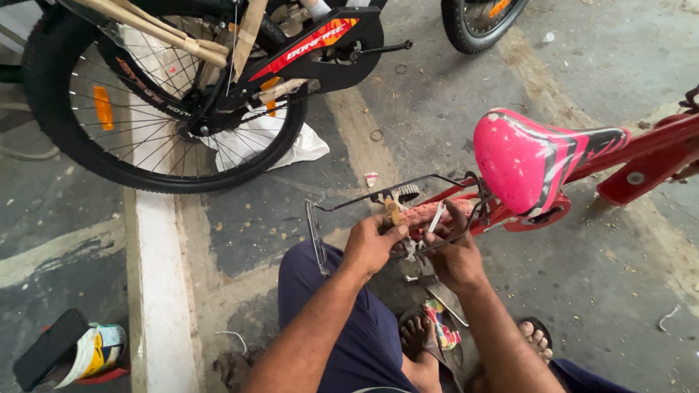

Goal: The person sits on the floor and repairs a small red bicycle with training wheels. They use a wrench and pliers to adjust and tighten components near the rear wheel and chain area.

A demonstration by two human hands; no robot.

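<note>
A small red bicycle (648, 156) with a pink saddle (524, 156) lies low in front of me. My left hand (373, 244) is shut on a tool with a yellowish wooden handle (394, 211), held at the rear of the bike. My right hand (455, 251) grips the thin black wire rack (378, 195) and a small metal part by the pink rear tyre (426, 212). What sits between the hands is partly hidden by the fingers.
A larger black bicycle's rear wheel (164, 109) stands at upper left, with white cloth (280, 142) behind it. Another tyre (477, 22) shows at top. A small tin (98, 351) and a dark flat object (47, 348) lie bottom left. My sandalled feet (429, 338) rest on concrete.
</note>
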